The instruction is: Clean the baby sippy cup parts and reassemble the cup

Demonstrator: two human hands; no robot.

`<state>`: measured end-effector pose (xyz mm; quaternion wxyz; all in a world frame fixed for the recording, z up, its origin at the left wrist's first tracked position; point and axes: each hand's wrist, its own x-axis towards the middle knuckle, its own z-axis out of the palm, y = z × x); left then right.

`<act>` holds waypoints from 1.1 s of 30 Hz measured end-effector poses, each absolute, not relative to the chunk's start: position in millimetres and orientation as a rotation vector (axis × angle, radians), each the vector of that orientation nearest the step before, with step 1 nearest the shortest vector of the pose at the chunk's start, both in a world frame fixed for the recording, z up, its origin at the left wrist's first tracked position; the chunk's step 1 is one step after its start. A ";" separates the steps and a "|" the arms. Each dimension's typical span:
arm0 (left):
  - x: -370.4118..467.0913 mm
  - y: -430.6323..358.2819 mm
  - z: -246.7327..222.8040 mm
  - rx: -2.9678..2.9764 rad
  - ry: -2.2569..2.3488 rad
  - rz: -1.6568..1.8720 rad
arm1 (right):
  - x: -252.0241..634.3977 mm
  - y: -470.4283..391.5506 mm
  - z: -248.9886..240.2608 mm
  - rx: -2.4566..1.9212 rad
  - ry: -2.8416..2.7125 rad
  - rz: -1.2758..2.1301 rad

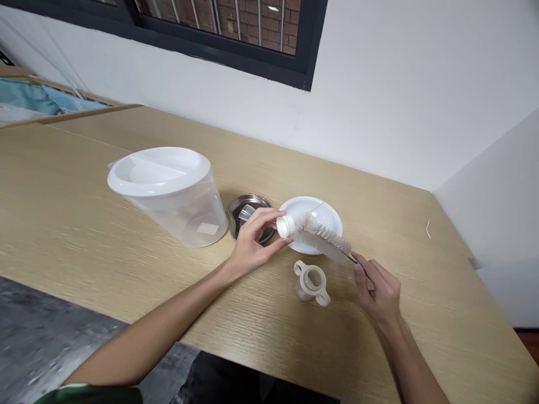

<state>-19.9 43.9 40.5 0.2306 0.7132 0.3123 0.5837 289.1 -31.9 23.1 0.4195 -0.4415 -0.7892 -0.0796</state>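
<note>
Head view: my left hand (252, 241) had a white plastic screw ring (284, 226) pinched between thumb and fingertips, held above the table (421, 292), opening tipped toward me. My right hand (381, 289) was closed on the thin handle of a white bottle brush (326, 238), thumb and fingers pressed together. Brush ran from the right hand up-left, bristle tip right at the ring's right side; couldn't tell whether the tip was inside it.

Around that: white shallow bowl (335, 220) just beyond the brush, partly hidden by it. Kidney-shaped metal tray (252, 198) left of the bowl, beyond my left hand, with a clear plastic piece (246, 212) in it. Translucent two-handled collar (308, 288) sat on the near side, between my hands. Large translucent pitcher (181, 216) stood left of the tray, white lid (162, 168) on. A short pale strip (428, 229) lay well off to the far right. Dark-framed window (269, 64) in the white wall (400, 84) behind the table.
</note>
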 end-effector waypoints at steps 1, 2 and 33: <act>-19.9 43.6 40.6 1.964 0.855 1.604 | 289.0 -31.9 23.2 -1.109 -1.978 -0.200; -19.9 43.4 40.6 1.965 0.850 1.605 | 288.9 -32.0 23.3 -1.111 -1.978 -0.200; -20.3 41.8 41.4 2.017 0.871 1.627 | 289.0 -32.2 24.2 -1.075 -1.992 -0.155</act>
